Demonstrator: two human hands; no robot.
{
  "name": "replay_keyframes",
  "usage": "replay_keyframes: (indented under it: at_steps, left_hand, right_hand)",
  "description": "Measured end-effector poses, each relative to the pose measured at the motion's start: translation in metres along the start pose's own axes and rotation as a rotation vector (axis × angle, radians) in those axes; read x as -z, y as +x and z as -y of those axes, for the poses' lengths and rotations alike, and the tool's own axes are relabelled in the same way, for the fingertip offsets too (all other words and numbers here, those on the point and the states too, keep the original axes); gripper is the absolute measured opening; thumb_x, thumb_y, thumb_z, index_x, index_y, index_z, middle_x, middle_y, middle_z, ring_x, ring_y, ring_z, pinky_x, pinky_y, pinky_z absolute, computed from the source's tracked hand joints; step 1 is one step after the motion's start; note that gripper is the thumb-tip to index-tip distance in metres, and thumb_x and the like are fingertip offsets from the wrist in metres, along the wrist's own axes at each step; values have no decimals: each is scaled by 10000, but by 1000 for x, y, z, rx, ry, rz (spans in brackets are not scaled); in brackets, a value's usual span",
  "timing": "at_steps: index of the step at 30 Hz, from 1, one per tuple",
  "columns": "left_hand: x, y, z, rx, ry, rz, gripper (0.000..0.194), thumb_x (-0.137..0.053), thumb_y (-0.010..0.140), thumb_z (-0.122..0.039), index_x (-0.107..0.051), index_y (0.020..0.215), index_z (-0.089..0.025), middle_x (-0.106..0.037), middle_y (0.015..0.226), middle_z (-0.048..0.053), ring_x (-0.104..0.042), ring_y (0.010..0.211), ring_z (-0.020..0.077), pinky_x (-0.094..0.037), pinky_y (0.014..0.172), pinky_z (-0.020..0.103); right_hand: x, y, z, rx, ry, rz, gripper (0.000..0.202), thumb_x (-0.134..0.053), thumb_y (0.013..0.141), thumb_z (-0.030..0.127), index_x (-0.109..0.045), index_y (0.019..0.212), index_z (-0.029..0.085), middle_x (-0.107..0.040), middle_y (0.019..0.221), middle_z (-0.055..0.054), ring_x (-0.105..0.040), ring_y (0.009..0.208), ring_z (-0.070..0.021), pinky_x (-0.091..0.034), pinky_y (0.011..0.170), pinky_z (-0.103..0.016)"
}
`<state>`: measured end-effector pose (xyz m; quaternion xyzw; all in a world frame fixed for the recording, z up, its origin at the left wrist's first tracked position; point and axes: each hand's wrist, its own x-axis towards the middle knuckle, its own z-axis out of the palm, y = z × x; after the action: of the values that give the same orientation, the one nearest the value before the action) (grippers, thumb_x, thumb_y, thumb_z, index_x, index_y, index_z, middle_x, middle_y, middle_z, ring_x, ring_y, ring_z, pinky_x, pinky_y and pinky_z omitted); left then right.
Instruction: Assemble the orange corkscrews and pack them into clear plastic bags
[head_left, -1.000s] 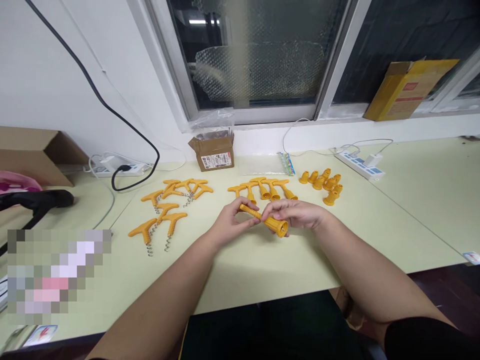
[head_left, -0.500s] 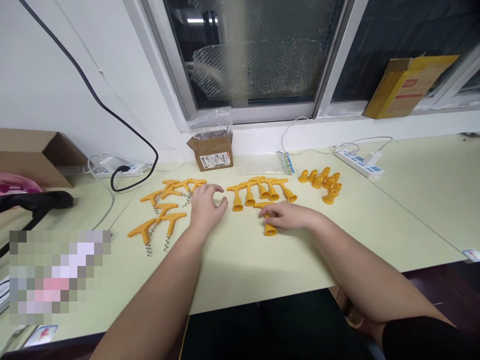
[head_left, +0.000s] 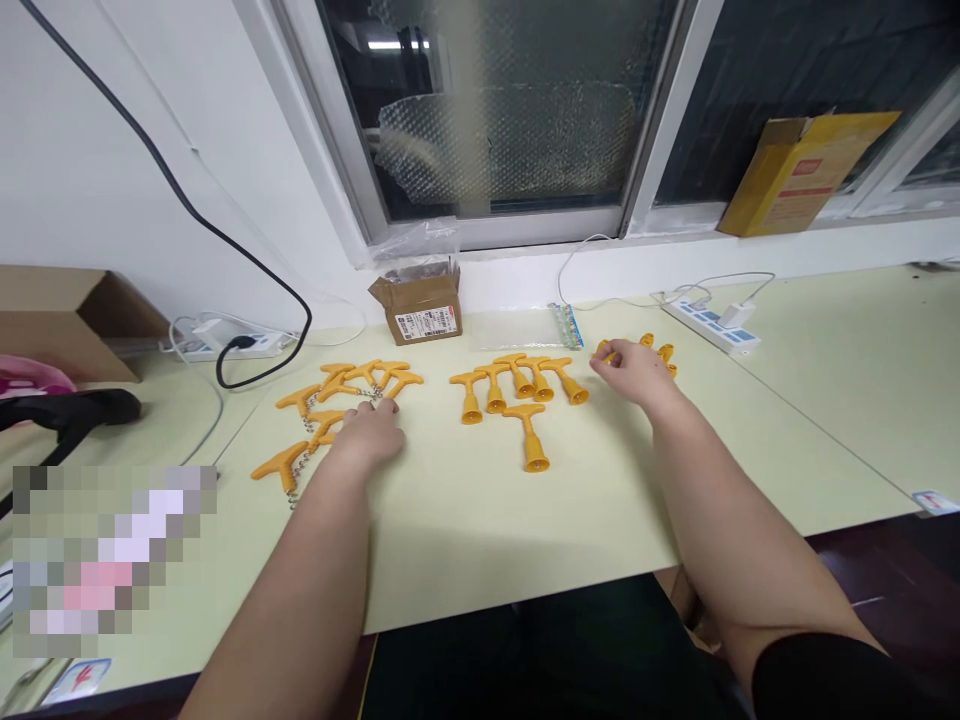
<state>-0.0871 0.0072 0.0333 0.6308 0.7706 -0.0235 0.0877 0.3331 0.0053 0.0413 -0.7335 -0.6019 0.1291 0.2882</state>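
Observation:
My left hand (head_left: pixel 373 437) reaches palm down over the yellow T-handled corkscrews, its fingers a little apart. It hides part of the group; one corkscrew (head_left: pixel 280 467) lies left of it and another (head_left: pixel 405 381) beyond its fingertips. At the right, my right hand (head_left: pixel 636 374) pinches a yellow bell-shaped cap (head_left: pixel 604 350) between thumb and fingers. More yellow caps (head_left: pixel 665 353) are partly hidden behind that hand. Between my hands, a capped corkscrew (head_left: pixel 531 440) lies alone, its spiral inside the cap. Several more capped corkscrews (head_left: pixel 519 376) lie in a row behind it.
An opened cardboard box (head_left: pixel 424 308) and a clear plastic bag (head_left: pixel 517 329) lie by the wall. Power strips stand at right (head_left: pixel 711 324) and left (head_left: pixel 244 345), with cables. A blurred patch (head_left: pixel 112 560) covers the near left. The table's front edge (head_left: pixel 517 603) runs below my arms.
My right hand has let go of the capped corkscrew and moved right to the caps. My left hand has moved left and nearer, down over the loose corkscrews.

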Motion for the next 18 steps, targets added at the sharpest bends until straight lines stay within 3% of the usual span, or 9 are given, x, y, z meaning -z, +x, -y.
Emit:
replay_keyframes:
  at_steps: [3, 7, 13, 18]
  left_hand:
    - [-7, -4, -8, -52, 7, -37, 639, -593, 715, -109, -627, 1346, -210, -616, 1344, 218, -585, 1280, 418, -496, 1015, 499]
    - [-14, -2, -11, -106, -62, -103, 578, -534, 759, -68, -660, 1303, -219, -626, 1320, 195, -645, 1200, 374, -523, 984, 458]
    - [-15, 3, -12, -116, -122, -151, 384, -534, 814, -155, -735, 1139, -191, -704, 1209, 170, -696, 1082, 335, -539, 964, 436]
    - [-10, 2, -13, -94, -188, -159, 192, -594, 776, -220, -715, 925, -230, -765, 1016, 102, -695, 997, 320, -542, 862, 406]
  right_hand:
    - [2, 13, -20, -143, -56, -107, 277, -677, 847, 407, -723, 1046, 220, -709, 1063, -125, -633, 971, -296, -488, 844, -437]
    - [-3, 20, -35, -216, -225, -214, 460, -654, 859, 396, -694, 1283, 223, -610, 1372, -175, -510, 1288, -377, -437, 1028, -517]
    - [-14, 25, -38, -195, -373, -95, 461, -567, 914, 323, -667, 1356, 240, -635, 1382, -151, -457, 1330, -380, -400, 1027, -531]
    - [-12, 27, -39, -239, -401, -63, 473, -568, 874, 226, -665, 1336, 260, -679, 1279, -141, -500, 1293, -352, -364, 1019, -522]
